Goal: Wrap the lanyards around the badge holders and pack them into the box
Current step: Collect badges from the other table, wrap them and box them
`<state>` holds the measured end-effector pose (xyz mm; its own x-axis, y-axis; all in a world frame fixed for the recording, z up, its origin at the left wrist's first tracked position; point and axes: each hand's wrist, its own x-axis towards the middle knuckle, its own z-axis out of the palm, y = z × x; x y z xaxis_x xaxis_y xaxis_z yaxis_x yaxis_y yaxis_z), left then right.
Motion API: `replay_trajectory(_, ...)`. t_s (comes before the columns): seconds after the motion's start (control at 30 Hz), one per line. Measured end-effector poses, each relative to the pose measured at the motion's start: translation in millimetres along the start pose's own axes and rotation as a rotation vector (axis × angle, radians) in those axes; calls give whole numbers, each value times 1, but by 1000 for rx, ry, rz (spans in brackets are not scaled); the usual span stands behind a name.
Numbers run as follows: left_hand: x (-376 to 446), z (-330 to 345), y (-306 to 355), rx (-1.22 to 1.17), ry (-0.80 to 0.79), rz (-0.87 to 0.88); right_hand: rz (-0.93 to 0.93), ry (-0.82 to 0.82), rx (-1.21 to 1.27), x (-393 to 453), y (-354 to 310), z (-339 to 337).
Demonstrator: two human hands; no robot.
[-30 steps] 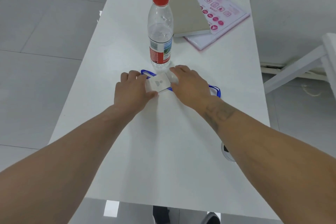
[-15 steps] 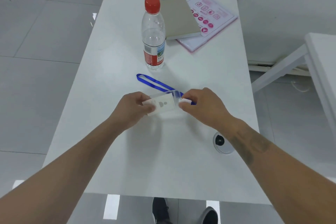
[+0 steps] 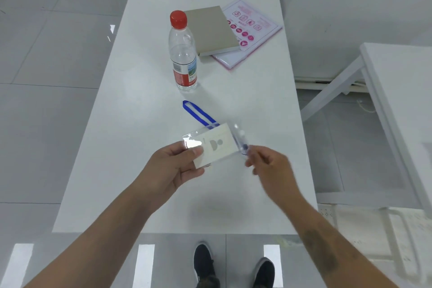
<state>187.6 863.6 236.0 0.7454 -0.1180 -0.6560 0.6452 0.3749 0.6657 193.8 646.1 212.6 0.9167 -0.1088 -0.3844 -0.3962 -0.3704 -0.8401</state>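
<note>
Arms: both forearms bare to the frame edge; no sleeve visible.
Left hand (image 3: 174,166): bare; no glove, ring or watch visible.
Right hand (image 3: 268,166): bare; blurred, so fine detail cannot be read.
Right forearm marking (image 3: 325,252): dark tattoo on the upper surface; design not legible.
Footwear: two dark shoes, left (image 3: 205,264) and right (image 3: 265,272), the right with a light-coloured sole edge at the toe.
</note>
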Motion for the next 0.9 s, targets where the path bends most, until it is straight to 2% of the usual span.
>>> replay_trajectory(0.07,-2,23,-4,-25,76,71,-18,-114,-122,-19,-2,16)
replay_trajectory(0.1,-1,32,-6,41,135,142,-58,-184,-241,-28,-5,22)
replay_trajectory(0.13,1,38,-9,189,207,232,-126,-233,-382,-37,-10,24)
replay_trajectory(0.2,2,40,-13,637,312,412,-273,-265,-591,-47,-23,18)
replay_trajectory(0.27,-1,35,-13,979,273,483,-346,-246,-644,-45,-41,0)
replay_trajectory(0.3,-4,31,-12,1054,213,463,-350,-233,-616,-40,-50,-12)
replay_trajectory(0.37,-9,22,-8,1029,40,346,-300,-218,-488,-26,-62,-34)
replay_trajectory(0.43,-16,16,-1,795,-128,191,-216,-244,-330,-13,-65,-47)
replay_trajectory(0.47,-19,15,3,652,-163,120,-165,-253,-234,-9,-62,-48)
replay_trajectory(0.57,-23,15,6,215,-146,-2,-69,-234,-98,-14,-41,-35)
replay_trajectory(0.63,-20,20,2,86,-7,21,-32,-300,-186,-32,-28,-20)
replay_trajectory(0.7,-14,24,-8,189,185,99,-59,-421,-382,-55,-20,-10)
replay_trajectory(0.77,-10,22,-18,507,300,226,-194,-499,-641,-71,-20,-6)
replay_trajectory(0.83,-14,19,-26,867,251,320,-289,-467,-715,-69,-31,-15)
replay_trajectory(0.9,-22,15,-28,1025,114,276,-331,-383,-633,-56,-39,-27)
